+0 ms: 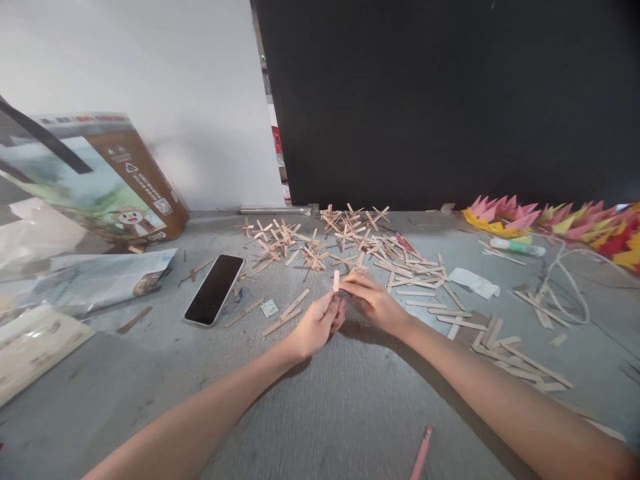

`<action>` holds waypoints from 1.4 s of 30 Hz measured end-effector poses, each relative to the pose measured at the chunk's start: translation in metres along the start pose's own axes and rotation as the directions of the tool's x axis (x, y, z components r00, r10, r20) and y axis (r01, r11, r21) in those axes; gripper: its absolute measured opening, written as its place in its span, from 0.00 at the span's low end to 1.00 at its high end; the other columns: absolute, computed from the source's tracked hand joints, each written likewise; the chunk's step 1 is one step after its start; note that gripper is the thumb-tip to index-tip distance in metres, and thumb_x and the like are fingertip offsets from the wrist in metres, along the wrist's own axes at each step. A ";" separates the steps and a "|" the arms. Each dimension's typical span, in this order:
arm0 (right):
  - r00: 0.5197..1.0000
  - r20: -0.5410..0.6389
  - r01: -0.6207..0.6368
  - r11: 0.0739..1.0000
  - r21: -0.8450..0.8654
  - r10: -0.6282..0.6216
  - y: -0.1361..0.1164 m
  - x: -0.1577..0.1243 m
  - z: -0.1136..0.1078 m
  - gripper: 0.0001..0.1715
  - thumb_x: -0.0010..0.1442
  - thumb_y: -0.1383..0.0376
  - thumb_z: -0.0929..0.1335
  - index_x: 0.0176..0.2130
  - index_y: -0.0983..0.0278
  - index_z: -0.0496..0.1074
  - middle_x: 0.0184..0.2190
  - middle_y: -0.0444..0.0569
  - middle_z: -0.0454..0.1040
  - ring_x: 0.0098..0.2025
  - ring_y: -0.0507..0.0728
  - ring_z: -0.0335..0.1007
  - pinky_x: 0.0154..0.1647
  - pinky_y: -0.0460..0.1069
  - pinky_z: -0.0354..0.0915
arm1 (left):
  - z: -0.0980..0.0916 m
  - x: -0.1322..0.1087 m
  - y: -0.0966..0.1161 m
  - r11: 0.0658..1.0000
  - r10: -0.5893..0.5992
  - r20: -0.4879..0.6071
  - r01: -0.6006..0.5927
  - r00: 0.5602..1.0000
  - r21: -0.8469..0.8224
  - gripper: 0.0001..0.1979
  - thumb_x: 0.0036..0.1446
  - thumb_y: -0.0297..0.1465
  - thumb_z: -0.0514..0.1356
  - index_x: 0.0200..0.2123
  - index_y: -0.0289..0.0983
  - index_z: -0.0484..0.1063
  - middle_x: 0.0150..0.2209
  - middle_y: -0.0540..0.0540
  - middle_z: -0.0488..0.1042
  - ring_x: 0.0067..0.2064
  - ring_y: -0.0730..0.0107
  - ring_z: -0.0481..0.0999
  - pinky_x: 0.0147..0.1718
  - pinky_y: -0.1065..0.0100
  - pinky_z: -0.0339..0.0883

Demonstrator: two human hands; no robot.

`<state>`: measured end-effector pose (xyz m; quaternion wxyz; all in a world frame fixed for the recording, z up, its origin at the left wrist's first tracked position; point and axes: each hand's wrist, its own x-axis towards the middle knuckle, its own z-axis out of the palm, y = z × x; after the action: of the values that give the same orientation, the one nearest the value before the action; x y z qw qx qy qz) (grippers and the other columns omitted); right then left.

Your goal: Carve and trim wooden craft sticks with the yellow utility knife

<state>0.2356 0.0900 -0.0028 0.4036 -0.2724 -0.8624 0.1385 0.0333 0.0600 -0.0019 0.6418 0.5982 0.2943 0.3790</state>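
Stick [336, 281] in left hand [319, 325], right hand [373, 300] beside — scattered sticks [417, 293]

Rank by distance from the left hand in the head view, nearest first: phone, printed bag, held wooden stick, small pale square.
1. Wooden stick: in the left hand, its end sticking up.
2. Small pale square: just left of the hand.
3. Phone: farther left, past the square.
4. Printed bag: far left, toward the back.

We see a grey counter [310, 427] with wooden sticks [314, 257] heaped beyond our left grip [316, 323], a phone [215, 290] left of it, and, apparently, a pink pencil [421, 452] nearer us, to its right.
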 end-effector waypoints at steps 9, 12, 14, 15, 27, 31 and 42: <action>1.000 -0.001 -0.003 1.000 0.004 0.003 -0.001 0.001 0.000 0.22 0.75 0.71 0.59 0.60 0.57 0.72 0.50 0.53 0.76 0.53 0.60 0.71 0.55 0.58 0.70 | 0.002 -0.002 0.002 0.999 0.008 0.014 -0.009 1.000 0.033 0.25 0.69 0.55 0.50 0.32 0.40 0.56 0.25 0.59 0.49 0.23 0.78 0.49 0.22 0.71 0.45; 1.000 0.005 0.005 1.000 -0.003 -0.005 -0.001 0.001 0.000 0.22 0.75 0.70 0.59 0.61 0.57 0.71 0.50 0.54 0.75 0.52 0.60 0.70 0.55 0.58 0.69 | 0.000 -0.001 -0.001 0.999 0.012 0.031 -0.013 0.999 0.035 0.24 0.71 0.54 0.48 0.32 0.40 0.56 0.24 0.59 0.49 0.22 0.78 0.49 0.22 0.71 0.45; 1.000 0.011 -0.007 1.000 -0.009 0.007 -0.002 0.001 0.000 0.21 0.75 0.70 0.59 0.61 0.57 0.71 0.50 0.54 0.75 0.52 0.60 0.71 0.54 0.58 0.69 | 0.001 -0.001 0.001 1.000 0.007 0.020 -0.008 1.000 0.017 0.24 0.70 0.54 0.49 0.32 0.40 0.56 0.24 0.59 0.49 0.22 0.78 0.48 0.21 0.72 0.44; 1.000 0.016 -0.015 1.000 -0.011 0.015 -0.002 0.001 0.000 0.21 0.75 0.70 0.60 0.61 0.57 0.71 0.50 0.54 0.75 0.52 0.60 0.71 0.55 0.58 0.69 | 0.001 -0.001 0.002 1.000 0.005 0.014 -0.005 1.000 0.010 0.25 0.70 0.55 0.49 0.32 0.40 0.56 0.24 0.59 0.48 0.22 0.78 0.48 0.21 0.72 0.43; 0.979 -0.155 -0.138 0.990 -0.004 0.136 -0.003 -0.001 -0.002 0.20 0.76 0.68 0.56 0.56 0.58 0.71 0.47 0.54 0.74 0.50 0.60 0.72 0.54 0.58 0.70 | -0.005 0.004 0.001 0.985 0.059 -0.281 -0.102 0.958 -0.140 0.21 0.69 0.52 0.54 0.37 0.39 0.61 0.24 0.59 0.51 0.22 0.81 0.48 0.21 0.76 0.44; 0.983 -0.138 -0.126 0.992 -0.009 0.123 -0.004 -0.004 0.000 0.19 0.76 0.68 0.57 0.60 0.56 0.68 0.49 0.53 0.75 0.50 0.60 0.74 0.54 0.58 0.71 | -0.004 0.004 0.005 0.989 0.044 -0.302 -0.085 0.952 -0.124 0.23 0.68 0.47 0.58 0.59 0.44 0.57 0.26 0.59 0.60 0.22 0.79 0.55 0.21 0.76 0.47; 0.997 -0.059 -0.050 0.992 -0.115 0.044 -0.004 -0.002 0.000 0.22 0.75 0.72 0.59 0.60 0.56 0.70 0.50 0.54 0.77 0.52 0.62 0.73 0.54 0.60 0.71 | -0.004 0.001 0.007 0.992 0.024 -0.228 -0.052 0.973 -0.117 0.34 0.70 0.38 0.56 0.73 0.42 0.44 0.25 0.57 0.63 0.23 0.77 0.58 0.24 0.74 0.51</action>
<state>0.2353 0.0856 -0.0021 0.4077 -0.3196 -0.8507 0.0895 0.0292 0.0631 0.0050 0.6322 0.5164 0.3299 0.4742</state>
